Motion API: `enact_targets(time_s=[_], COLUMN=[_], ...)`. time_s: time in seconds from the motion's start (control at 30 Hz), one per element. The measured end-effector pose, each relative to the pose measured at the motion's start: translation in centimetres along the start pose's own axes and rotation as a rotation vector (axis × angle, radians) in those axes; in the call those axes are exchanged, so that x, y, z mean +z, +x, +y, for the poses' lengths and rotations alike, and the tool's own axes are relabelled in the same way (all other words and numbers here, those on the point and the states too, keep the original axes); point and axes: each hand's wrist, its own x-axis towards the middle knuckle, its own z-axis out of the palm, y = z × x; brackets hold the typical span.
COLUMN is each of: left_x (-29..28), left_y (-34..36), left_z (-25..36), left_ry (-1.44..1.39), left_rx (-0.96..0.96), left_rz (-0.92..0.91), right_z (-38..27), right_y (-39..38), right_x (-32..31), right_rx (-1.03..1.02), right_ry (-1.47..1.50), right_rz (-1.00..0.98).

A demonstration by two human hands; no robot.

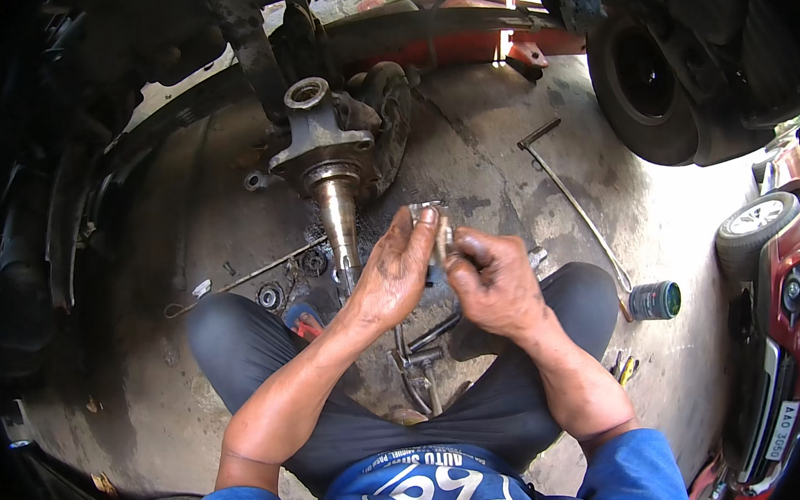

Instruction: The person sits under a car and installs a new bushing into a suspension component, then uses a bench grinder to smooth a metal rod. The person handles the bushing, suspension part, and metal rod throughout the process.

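My left hand is closed on a small silvery metal part with a dark lower portion, partly hidden by the fingers. My right hand is pinched against it from the right, on a short pale piece that I cannot make out. Left of them, a steel spindle on a cast steering knuckle hangs from the vehicle underside, pointing toward me. Metal tools lie on the floor between my legs, below my hands.
Rings and a long rod lie left. A T-handled wrench, a jar and yellow-handled tools lie right. A tyre is at upper right, a red car at far right, vehicle parts overhead.
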Motion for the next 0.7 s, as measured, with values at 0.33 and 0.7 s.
enact_targets(time_s=[0.33, 0.7], left_x=[-2.5, -2.8], left_y=[-0.3, 0.1], left_z=[1.9, 2.5], left_ry=[-0.333, -0.088], left_rx=[-0.002, -0.087], left_rz=[-0.389, -0.427], right_z=[-0.1, 0.0], right_y=[-0.1, -0.5], right_x=[-1.9, -1.0], right_rx=[-0.120, -0.187], right_ry=[-0.062, 0.037], right_rz=[-0.066, -0.003])
